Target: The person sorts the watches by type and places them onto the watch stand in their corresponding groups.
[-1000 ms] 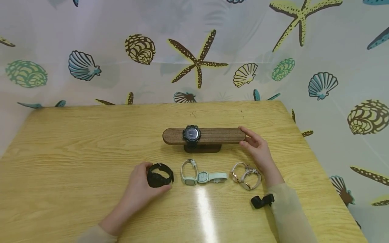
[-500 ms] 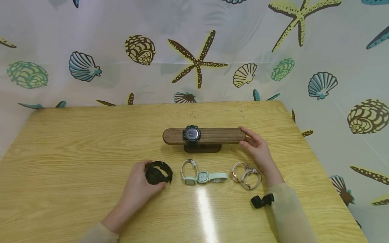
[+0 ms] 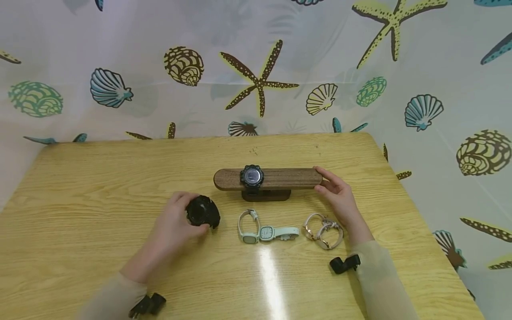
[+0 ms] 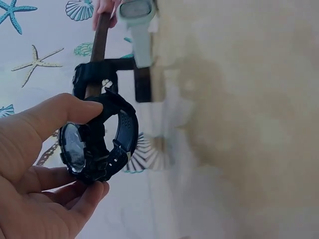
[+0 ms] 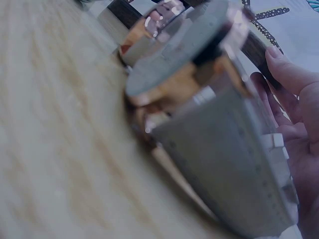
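My left hand point(image 3: 170, 229) pinches a black digital watch point(image 3: 203, 211) between thumb and fingers, just left of the wooden watch stand point(image 3: 290, 178). In the left wrist view that watch point(image 4: 75, 149) has its strap closed in a loop, and the thumb presses on the strap. A second black watch point(image 3: 252, 176) sits around the bar of the stand, left of its middle. My right hand point(image 3: 340, 198) grips the bar's right end, thumb at the front and fingers behind.
Two mint-green watches, one looped point(image 3: 250, 238) and one on its side point(image 3: 267, 233), lie before the stand. Two pale-strapped watches with gold-coloured cases point(image 3: 326, 235) lie beneath my right wrist. Patterned cloth point(image 3: 152, 98) hangs behind the wooden table point(image 3: 100, 186).
My left hand has moved away from me and slightly left with the black watch, whose dial now faces up more. My right hand and the stand have stayed in place.
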A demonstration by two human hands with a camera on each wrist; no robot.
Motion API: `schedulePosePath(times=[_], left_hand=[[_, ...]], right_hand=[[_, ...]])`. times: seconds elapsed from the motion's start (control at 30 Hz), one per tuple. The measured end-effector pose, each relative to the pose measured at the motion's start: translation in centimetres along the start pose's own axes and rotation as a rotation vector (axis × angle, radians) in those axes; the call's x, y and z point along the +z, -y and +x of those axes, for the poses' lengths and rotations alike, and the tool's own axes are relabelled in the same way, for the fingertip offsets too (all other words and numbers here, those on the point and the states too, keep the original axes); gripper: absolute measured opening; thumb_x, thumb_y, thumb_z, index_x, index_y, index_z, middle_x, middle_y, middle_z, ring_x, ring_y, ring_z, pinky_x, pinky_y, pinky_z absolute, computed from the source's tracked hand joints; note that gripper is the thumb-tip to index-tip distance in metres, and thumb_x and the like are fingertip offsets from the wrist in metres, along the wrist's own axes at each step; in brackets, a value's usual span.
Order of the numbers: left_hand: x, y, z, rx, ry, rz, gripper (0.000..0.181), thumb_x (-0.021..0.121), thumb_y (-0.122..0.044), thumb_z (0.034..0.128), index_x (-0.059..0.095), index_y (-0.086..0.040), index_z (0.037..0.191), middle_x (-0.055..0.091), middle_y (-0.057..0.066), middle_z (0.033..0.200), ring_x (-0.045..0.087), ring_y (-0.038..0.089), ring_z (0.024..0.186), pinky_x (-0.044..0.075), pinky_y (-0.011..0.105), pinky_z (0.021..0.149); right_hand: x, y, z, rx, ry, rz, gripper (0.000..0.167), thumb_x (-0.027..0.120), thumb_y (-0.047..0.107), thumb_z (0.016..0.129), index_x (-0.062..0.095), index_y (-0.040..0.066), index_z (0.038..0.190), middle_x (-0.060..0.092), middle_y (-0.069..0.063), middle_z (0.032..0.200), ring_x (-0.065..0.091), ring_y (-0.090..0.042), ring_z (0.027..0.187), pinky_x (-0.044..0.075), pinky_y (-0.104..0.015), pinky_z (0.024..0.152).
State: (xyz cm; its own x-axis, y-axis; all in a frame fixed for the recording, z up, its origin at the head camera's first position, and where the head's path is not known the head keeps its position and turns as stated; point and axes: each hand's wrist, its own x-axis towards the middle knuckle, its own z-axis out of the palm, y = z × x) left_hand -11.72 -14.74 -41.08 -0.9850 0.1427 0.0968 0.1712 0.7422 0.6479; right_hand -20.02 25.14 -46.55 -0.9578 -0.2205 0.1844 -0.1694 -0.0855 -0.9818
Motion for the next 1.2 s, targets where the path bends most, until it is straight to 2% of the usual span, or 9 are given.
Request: schedulePosePath(times=[0.13, 0.23, 0.43, 0.6, 0.83, 1.0, 1.2], left_hand=[[-1.4, -0.2, 1.8, 0.067, 0.005, 0.032, 0.070, 0.085, -0.011, 0.0686, 0.051, 0.010, 0.127, 0.047, 0.023, 0.120, 0.049, 0.040, 0.109, 0.048, 0.055, 0.089], [-2.3, -0.5, 3.3, 0.094, 0.026, 0.073, 0.072, 0.084, -0.011, 0.0686, 0.050, 0.011, 0.128, 0.047, 0.024, 0.120, 0.049, 0.041, 0.108, 0.048, 0.055, 0.089], [-3.3, -1.5, 5.7, 0.184, 0.076, 0.171, 0.071, 0.085, -0.009, 0.0664, 0.052, 0.011, 0.126, 0.049, 0.023, 0.115, 0.052, 0.038, 0.102, 0.051, 0.051, 0.085], [-3.4, -2.0, 7.1, 0.237, 0.161, 0.236, 0.070, 0.086, -0.012, 0.0662, 0.054, 0.009, 0.124, 0.050, 0.020, 0.114, 0.051, 0.036, 0.103, 0.051, 0.049, 0.085], [-3.1, -2.3, 8.7, 0.288, 0.222, 0.268, 0.069, 0.087, -0.013, 0.0665, 0.055, 0.009, 0.124, 0.052, 0.020, 0.113, 0.053, 0.035, 0.101, 0.052, 0.048, 0.084], [-2.9, -2.9, 9.6, 0.296, 0.268, 0.292, 0.071, 0.086, -0.014, 0.0688, 0.054, 0.008, 0.128, 0.051, 0.021, 0.118, 0.053, 0.036, 0.105, 0.052, 0.047, 0.086], [-2.7, -3.5, 10.2, 0.281, 0.301, 0.263, 0.073, 0.084, -0.012, 0.0701, 0.050, 0.008, 0.131, 0.051, 0.022, 0.124, 0.052, 0.036, 0.109, 0.050, 0.046, 0.089]], right_hand=[[0.0, 0.1, 0.0, -0.004, -0.001, 0.005, 0.054, 0.065, 0.006, 0.092, 0.046, 0.008, 0.142, 0.042, -0.008, 0.146, 0.048, -0.025, 0.125, 0.048, -0.032, 0.097], [-0.1, 0.0, 0.1, 0.000, -0.002, 0.004, 0.053, 0.065, 0.007, 0.092, 0.047, 0.009, 0.142, 0.042, -0.008, 0.146, 0.048, -0.025, 0.125, 0.048, -0.031, 0.097], [-0.1, -0.1, 0.1, 0.005, 0.001, 0.016, 0.053, 0.065, 0.007, 0.092, 0.047, 0.010, 0.142, 0.042, -0.008, 0.146, 0.047, -0.026, 0.126, 0.047, -0.032, 0.098], [-0.1, -0.3, 0.1, 0.005, 0.002, 0.014, 0.053, 0.064, 0.007, 0.092, 0.047, 0.010, 0.142, 0.042, -0.007, 0.146, 0.047, -0.025, 0.126, 0.047, -0.032, 0.098], [-0.1, -0.3, 0.1, 0.010, 0.009, 0.004, 0.053, 0.065, 0.008, 0.092, 0.047, 0.011, 0.142, 0.042, -0.006, 0.146, 0.047, -0.026, 0.126, 0.047, -0.033, 0.098], [-0.1, -0.2, 0.1, 0.015, 0.006, 0.001, 0.053, 0.065, 0.010, 0.092, 0.047, 0.011, 0.142, 0.042, -0.006, 0.146, 0.046, -0.026, 0.127, 0.047, -0.034, 0.098], [-0.1, -0.1, 0.1, 0.011, 0.005, 0.001, 0.053, 0.064, 0.008, 0.092, 0.047, 0.011, 0.142, 0.041, -0.007, 0.147, 0.047, -0.025, 0.126, 0.048, -0.033, 0.098]])
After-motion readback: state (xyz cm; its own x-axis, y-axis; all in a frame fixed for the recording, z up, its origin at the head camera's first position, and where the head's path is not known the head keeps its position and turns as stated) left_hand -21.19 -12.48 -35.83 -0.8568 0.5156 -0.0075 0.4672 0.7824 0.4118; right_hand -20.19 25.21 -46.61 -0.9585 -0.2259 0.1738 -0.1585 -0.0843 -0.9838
